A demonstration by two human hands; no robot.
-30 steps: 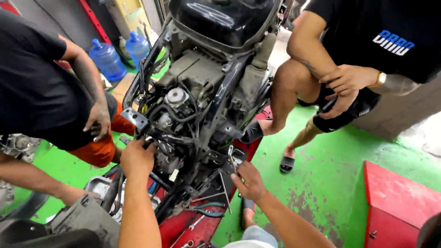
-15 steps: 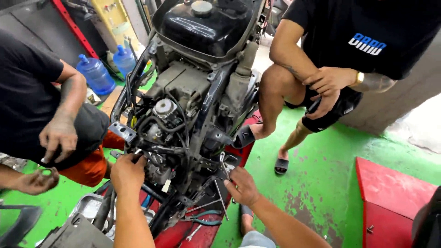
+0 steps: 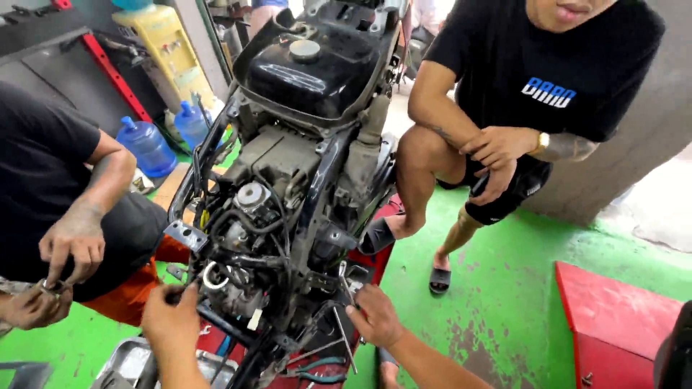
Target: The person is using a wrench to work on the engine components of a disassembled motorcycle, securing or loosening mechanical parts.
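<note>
Both hands are being shifted lower against the engine [image 3: 267, 238] than a moment ago. The left hand [image 3: 169, 320] is being closed on a dark part at its left side; the right hand [image 3: 375, 317], nearer, is being curled round an upright metal rod [image 3: 346, 288].

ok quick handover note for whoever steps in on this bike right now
Left hand: at the left side of the stripped motorbike frame, fingers on a dark part; what the grip holds is unclear.
Right hand: on the frame's right side, beside a thin metal rod.
Done: panels off, engine and hoses bare; fuel tank still on.
Left: cannot tell.
Two other people crouch alongside.
</note>
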